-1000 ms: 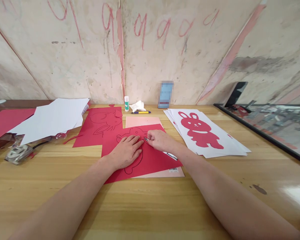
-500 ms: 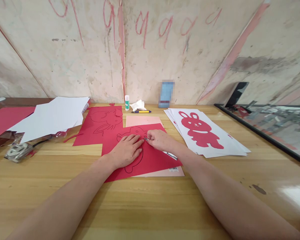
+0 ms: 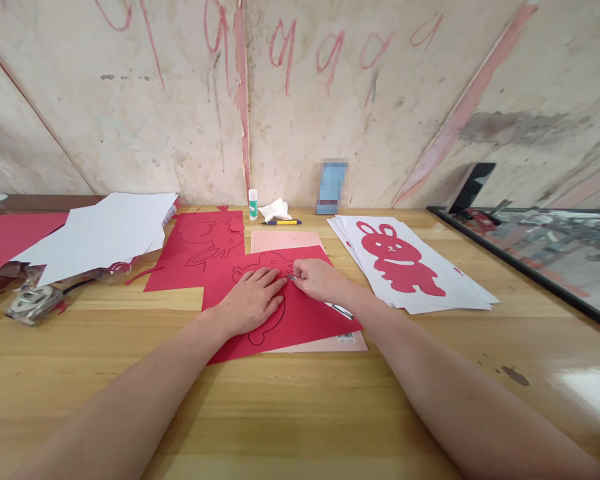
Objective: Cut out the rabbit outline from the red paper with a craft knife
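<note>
On the red sheet (image 3: pixel 310 317), the left hand (image 3: pixel 253 301) lies spread flat; the right hand (image 3: pixel 314 279)'s grip pinches a slim tool (image 3: pixel 291 278).

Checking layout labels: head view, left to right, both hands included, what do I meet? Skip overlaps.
Plastic-wrapped item → thin red strip → left hand → right hand → red rabbit figure → upright dark panel.

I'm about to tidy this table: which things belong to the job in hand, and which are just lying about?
In the job:
red outlined sheet, under the left hand
thin tool, kind unclear, in the right hand
pale pink board beneath the sheet

Apparently lying about:
glue stick
crumpled white tissue
yellow-and-blue pen
</note>
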Motion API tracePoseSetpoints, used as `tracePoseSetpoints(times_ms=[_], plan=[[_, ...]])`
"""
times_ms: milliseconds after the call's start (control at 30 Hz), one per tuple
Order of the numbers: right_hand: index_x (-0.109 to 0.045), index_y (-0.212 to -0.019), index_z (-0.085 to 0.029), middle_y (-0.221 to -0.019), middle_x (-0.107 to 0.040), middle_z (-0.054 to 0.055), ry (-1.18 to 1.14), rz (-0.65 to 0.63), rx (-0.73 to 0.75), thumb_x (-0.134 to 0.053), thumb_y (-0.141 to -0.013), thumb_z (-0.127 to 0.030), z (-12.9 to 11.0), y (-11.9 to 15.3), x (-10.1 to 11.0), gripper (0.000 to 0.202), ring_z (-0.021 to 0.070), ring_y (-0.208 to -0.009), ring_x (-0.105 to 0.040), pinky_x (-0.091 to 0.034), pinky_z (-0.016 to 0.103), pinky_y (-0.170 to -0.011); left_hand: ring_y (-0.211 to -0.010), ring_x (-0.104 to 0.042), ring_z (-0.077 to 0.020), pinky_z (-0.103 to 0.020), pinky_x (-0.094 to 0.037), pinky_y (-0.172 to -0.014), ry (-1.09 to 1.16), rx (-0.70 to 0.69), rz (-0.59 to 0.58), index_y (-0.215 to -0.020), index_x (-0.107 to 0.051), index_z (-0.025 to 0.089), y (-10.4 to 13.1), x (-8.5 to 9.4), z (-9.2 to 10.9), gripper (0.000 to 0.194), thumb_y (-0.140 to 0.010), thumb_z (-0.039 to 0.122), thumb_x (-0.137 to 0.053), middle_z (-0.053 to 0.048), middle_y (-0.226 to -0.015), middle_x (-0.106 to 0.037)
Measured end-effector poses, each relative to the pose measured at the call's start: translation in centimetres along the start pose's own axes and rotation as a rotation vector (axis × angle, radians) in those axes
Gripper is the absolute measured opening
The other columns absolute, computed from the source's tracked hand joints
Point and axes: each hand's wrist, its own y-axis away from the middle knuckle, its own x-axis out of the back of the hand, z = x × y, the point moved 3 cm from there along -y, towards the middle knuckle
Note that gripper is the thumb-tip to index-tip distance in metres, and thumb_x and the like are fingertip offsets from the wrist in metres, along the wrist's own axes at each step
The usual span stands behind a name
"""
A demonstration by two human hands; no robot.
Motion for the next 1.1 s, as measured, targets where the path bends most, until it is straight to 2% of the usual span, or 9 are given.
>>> tracePoseSetpoints(times_ms=[700, 1100], plan=[[-0.056, -0.077, -0.019, -0.079, -0.062, 0.005, 0.108, -0.044, 0.033, -0.047, -0.079, -0.015, -1.4, 0.3, 0.8, 0.010, 0.0132, -0.064, -0.050, -0.024, 0.025, -0.050, -0.120, -0.043, -0.0258, -0.043, -0.036, -0.100, 0.011, -0.010, -0.003, -0.131, -0.047, 0.017, -0.1, 0.1, 0.1, 0.041, -0.097, 0.033, -0.032, -0.010, -0.128, -0.052], [-0.057, -0.078, -0.019, -0.076, -0.062, 0.004, 0.120, -0.042, 0.050, -0.049, -0.076, -0.015, -1.3, 0.1, 0.5, 0.010, 0.0137, -0.063, -0.050, -0.024, 0.025, -0.050, -0.121, -0.042, -0.0255, -0.044, -0.036, -0.100, 0.031, 0.002, -0.017, -0.133, -0.046, 0.017, -0.2, 0.2, 0.1, 0.042, -0.097, 0.033, -0.031, -0.010, -0.130, -0.051]])
